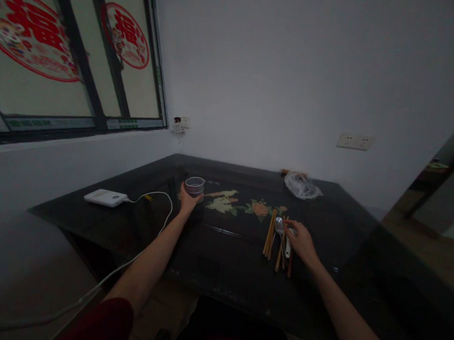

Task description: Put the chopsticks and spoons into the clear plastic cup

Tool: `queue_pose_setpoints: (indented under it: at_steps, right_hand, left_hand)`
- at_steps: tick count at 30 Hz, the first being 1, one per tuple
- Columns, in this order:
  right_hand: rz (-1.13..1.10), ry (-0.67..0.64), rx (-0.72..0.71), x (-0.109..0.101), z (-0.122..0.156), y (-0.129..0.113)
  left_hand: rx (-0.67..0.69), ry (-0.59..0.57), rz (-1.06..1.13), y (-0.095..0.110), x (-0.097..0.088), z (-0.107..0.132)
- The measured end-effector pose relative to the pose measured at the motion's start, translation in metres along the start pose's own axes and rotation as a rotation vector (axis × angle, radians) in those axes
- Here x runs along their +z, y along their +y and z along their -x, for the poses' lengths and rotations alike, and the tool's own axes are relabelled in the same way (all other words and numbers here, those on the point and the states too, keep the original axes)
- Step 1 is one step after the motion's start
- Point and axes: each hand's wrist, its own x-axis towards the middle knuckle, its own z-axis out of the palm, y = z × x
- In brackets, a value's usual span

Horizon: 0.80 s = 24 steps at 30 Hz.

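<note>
My left hand (189,198) is wrapped round a grey cylindrical cup (194,187) with a pale rim, standing upright at the table's middle left. Over a loose bunch of utensils on the right, my right hand (301,240) has its thumb and fingertips pinched together; what is between them, if anything, I cannot make out. Beside those fingertips lie a metal spoon (279,225), a white-handled spoon (288,248) partly under the hand, and several wooden chopsticks (269,237), all pointing roughly away from me.
The dark glossy table (221,264) bears a bird-and-flower picture. A white power bank (106,198) with a white cable (170,207) lies at left, the cable running beneath my left forearm. A clear plastic bag (302,186) sits near the wall at the back right.
</note>
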Motion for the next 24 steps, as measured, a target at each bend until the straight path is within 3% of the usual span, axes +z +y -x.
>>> queue_pose_setpoints:
  at_steps: [4,11,15,19,22,24]
  right_hand:
    - [-0.016,-0.002,-0.001,0.001,0.001,-0.002]
    - [-0.032,0.033,-0.010,-0.001,0.002,-0.004]
    - [-0.083,0.036,-0.101,0.006,-0.005,-0.032]
    - [-0.227,-0.079,-0.299,0.038,-0.023,-0.088]
    - [-0.347,-0.208,-0.266,0.080,-0.042,-0.133]
    - [-0.434,-0.277,-0.152,0.112,-0.055,-0.159]
  left_hand:
    - [-0.069,-0.024,0.124,-0.004,0.001,0.000]
    - [-0.152,-0.042,0.091,0.007,-0.006,0.004]
    - [-0.208,-0.067,0.096,0.012,-0.007,0.004]
    - [-0.209,-0.069,0.139,0.020,-0.009,0.006]
    - [-0.199,-0.088,0.191,0.031,-0.011,0.010]
    - [-0.188,-0.115,0.227,0.039,-0.011,0.013]
